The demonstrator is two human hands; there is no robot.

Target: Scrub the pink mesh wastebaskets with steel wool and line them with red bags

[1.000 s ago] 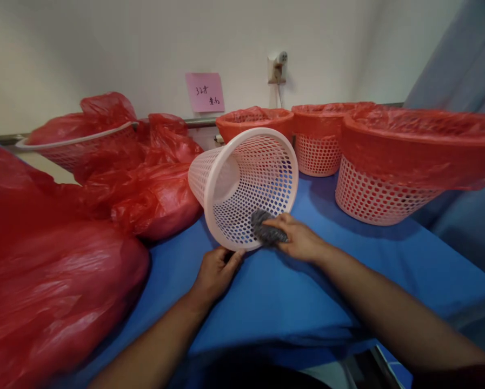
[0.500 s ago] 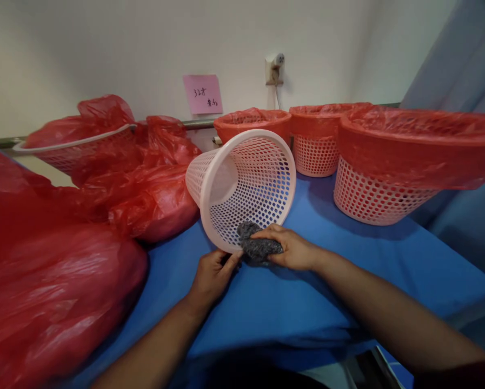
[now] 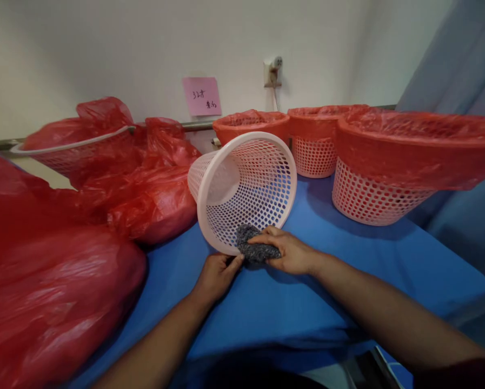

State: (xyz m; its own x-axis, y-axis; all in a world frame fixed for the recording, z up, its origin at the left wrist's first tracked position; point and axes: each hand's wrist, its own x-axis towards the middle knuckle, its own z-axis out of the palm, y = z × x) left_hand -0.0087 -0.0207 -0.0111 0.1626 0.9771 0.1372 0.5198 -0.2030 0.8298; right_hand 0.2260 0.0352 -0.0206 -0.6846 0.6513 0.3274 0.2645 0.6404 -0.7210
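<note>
A pale pink perforated plastic basket (image 3: 210,197) lies tipped on its side, its open mouth turned toward me. My left hand (image 3: 218,274) grips the lower rim between thumb and fingers; some of those fingers are hidden under the basket. In my right hand (image 3: 286,249) is a crumpled dark grey scouring pad (image 3: 255,247), closed in the fingers. The pad presses over the lower front rim, just right of my left thumb. Blue cloth (image 3: 266,302) covers the table beneath.
Full red plastic bags (image 3: 64,286) crowd the left side, near a white-rimmed basket (image 3: 72,145). Red-lined baskets (image 3: 384,189) stand at the back and right. On the wall are a pink note (image 3: 201,96) and a socket with a plug (image 3: 272,73).
The view has shifted very slightly. Both hands keep their holds, and the pad stays at nearly the same place on the rim.
</note>
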